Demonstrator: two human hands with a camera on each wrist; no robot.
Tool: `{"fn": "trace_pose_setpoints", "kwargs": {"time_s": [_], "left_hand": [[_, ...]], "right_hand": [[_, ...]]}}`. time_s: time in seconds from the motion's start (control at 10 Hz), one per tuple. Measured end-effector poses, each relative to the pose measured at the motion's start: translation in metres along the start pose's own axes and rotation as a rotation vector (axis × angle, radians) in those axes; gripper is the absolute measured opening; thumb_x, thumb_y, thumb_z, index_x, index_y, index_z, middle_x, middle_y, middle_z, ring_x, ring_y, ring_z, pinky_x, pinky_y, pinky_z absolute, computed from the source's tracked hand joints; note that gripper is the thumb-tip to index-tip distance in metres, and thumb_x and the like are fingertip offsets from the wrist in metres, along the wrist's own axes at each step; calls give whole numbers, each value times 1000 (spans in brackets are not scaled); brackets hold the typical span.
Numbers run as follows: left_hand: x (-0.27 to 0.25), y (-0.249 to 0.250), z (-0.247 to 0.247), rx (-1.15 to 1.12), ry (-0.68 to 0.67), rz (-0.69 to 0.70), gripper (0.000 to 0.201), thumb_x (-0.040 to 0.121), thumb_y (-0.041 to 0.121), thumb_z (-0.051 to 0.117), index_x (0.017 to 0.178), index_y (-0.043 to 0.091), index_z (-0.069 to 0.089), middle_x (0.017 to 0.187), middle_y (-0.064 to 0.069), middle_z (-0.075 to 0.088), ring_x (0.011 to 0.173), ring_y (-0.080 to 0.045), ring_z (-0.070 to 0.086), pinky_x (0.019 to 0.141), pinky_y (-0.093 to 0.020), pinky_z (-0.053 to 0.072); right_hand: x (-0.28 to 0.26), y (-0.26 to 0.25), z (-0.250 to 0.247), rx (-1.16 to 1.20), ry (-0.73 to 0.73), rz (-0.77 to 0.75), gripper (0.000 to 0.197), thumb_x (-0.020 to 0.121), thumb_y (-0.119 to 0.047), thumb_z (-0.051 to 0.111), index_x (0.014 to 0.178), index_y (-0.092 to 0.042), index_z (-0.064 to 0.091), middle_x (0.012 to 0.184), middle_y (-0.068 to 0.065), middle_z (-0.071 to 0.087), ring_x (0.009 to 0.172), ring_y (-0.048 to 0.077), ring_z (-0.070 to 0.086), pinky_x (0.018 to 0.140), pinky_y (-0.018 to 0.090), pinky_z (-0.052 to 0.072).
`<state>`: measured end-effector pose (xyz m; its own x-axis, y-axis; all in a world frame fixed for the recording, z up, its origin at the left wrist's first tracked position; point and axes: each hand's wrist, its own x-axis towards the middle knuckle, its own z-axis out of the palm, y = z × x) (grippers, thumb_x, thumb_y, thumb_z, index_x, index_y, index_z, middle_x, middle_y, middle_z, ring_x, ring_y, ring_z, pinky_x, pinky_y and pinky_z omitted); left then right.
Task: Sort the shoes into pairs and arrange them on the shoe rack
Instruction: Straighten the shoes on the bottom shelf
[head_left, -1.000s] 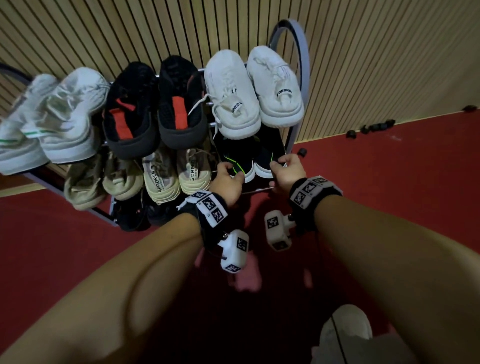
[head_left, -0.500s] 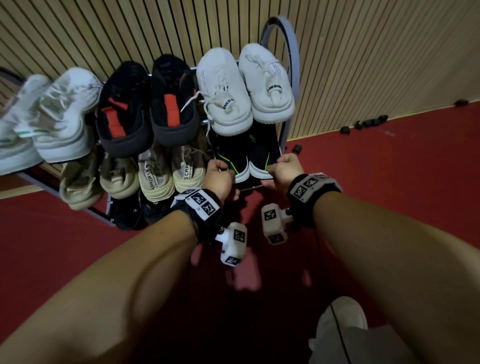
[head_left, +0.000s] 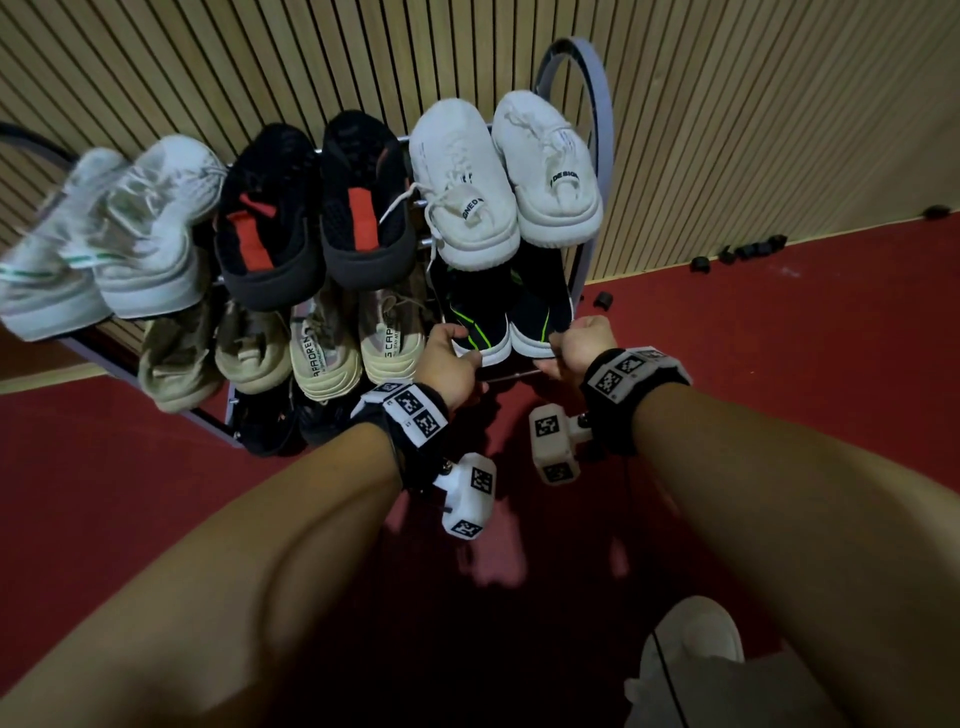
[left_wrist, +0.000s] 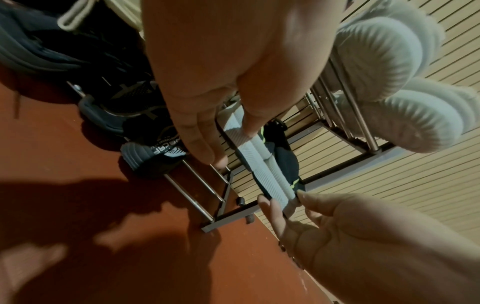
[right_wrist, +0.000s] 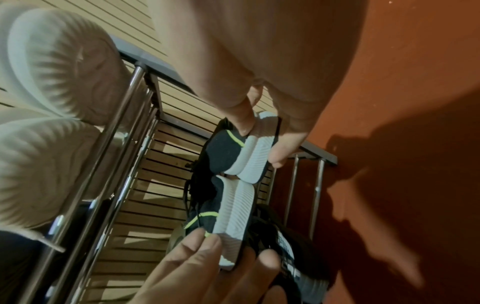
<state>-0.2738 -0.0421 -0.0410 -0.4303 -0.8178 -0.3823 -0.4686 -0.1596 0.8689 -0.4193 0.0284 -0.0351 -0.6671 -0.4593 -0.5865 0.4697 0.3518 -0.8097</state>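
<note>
Red flooring (head_left: 779, 338) runs up to a wall of pale vertical slats (head_left: 753, 104), and a metal shoe rack (head_left: 597, 78) stands against that wall. At the right end of the rack's middle tier sit two black shoes with neon-green stripes and white soles, heels outward and side by side. The left hand (head_left: 448, 358) pinches the heel of the left black shoe (head_left: 475, 322), thumb on the upper and fingers under the sole. The right hand (head_left: 576, 345) grips the heel of the right black shoe (head_left: 535, 317) the same way, thumb above and fingers curled beneath. Just to their left on the same tier stand two pairs of beige sneakers (head_left: 332, 348). On the top tier directly above rests a white pair (head_left: 504, 176), then a black pair with red tabs (head_left: 311, 208), then a blurred white pair with green trim (head_left: 104, 234). Dark shoes (head_left: 275, 421) lie on the bottom tier. Small black objects (head_left: 748, 252) lie along the wall's base.
</note>
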Motion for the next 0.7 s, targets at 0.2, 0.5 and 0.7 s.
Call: {"fn": "trace_pose_setpoints", "kwargs": {"time_s": [0.2,0.5,0.7], "left_hand": [[14,-4,5,52,75,43,24,92,19,55,111,30,44,93,-15,65,77,-40,69,69,-56,58],[-25,-36,-11,206,21,186,58,86,10,56,139,21,33,114,-6,64,100,-26,63,89,-35,50],[-35,-79,-60,419,2,-35,33,86,27,64,115,17,50,107,-11,67,99,-32,65,83,-34,50]], "right_hand": [[8,-5,4,-16,-22,-19,31,94,2,48,124,-1,46,125,23,54,88,24,60,67,33,58],[-13,17,7,-396,18,40,24,98,-32,51,94,-10,59,82,8,64,101,29,64,71,26,45],[-37,62,46,-478,-289,165,16,94,-18,46,79,-20,50,81,5,63,91,26,68,66,31,58]]}}
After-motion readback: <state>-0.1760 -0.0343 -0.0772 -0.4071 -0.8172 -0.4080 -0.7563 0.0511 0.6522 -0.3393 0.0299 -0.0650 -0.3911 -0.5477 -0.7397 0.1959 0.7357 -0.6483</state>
